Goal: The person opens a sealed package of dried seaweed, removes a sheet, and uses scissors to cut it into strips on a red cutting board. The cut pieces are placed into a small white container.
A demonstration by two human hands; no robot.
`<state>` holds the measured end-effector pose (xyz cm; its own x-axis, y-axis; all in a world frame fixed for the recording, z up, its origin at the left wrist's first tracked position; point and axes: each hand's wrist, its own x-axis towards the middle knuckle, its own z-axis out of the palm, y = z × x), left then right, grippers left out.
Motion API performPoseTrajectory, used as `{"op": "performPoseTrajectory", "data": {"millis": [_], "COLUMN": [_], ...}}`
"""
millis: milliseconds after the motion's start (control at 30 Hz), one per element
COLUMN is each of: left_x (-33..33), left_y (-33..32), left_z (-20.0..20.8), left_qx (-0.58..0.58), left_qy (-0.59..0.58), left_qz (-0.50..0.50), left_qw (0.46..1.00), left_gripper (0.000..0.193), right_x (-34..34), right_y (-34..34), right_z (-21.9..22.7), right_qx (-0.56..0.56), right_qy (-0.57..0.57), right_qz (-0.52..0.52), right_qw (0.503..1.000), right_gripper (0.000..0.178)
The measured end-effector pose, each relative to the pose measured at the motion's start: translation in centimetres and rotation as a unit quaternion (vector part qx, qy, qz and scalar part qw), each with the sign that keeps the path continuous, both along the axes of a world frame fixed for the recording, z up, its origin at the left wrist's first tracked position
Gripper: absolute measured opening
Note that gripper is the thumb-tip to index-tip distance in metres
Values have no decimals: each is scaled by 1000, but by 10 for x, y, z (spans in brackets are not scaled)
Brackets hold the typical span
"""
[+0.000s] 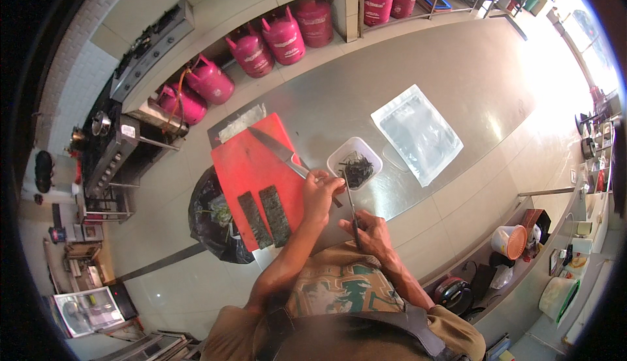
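Observation:
My left hand [318, 196] pinches a dark strip of seaweed [337, 202] close to the near rim of a white square tub [335, 159]. Shredded seaweed [356, 170] lies inside that tub. In my right hand [373, 233] is a pair of scissors [351, 202], its blades pointing away from me toward the tub and beside my left fingertips. To the left is a red cutting board [235, 165], bearing two seaweed sheets [274, 216] side by side. A kitchen knife [274, 145] rests across its far right part, the handle toward my left hand.
A clear plastic pouch [418, 136] lies right of the tub on the steel table [470, 80]. Plastic wrapping [241, 123] sits at the board's far edge. Below the board's left side hangs a black bin bag [208, 207]. Pink gas cylinders [284, 38] stand beyond the table.

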<state>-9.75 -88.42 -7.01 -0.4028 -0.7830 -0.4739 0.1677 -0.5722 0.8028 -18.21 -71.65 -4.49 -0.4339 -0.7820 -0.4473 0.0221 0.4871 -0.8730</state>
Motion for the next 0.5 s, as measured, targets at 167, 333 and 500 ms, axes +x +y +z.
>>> {"op": "performPoseTrajectory", "data": {"millis": [167,333,500], "left_x": [4,7,8], "left_y": [-3,-4,-7], "left_z": [2,-8,-2], "left_qx": [12,8,-10], "left_qy": [-9,15,5], "left_qz": [-3,-14,-45], "left_qw": [1000,1000,999], "left_gripper": [45,45,46], "right_x": [2,-3,-10], "right_y": [-2,-2,-1], "right_z": [13,7,7], "right_qx": [-18,2,-1], "right_qy": [-63,-11,0], "right_qz": [-29,27,35], "right_qw": [997,1000,999], "right_gripper": [57,61,60]}}
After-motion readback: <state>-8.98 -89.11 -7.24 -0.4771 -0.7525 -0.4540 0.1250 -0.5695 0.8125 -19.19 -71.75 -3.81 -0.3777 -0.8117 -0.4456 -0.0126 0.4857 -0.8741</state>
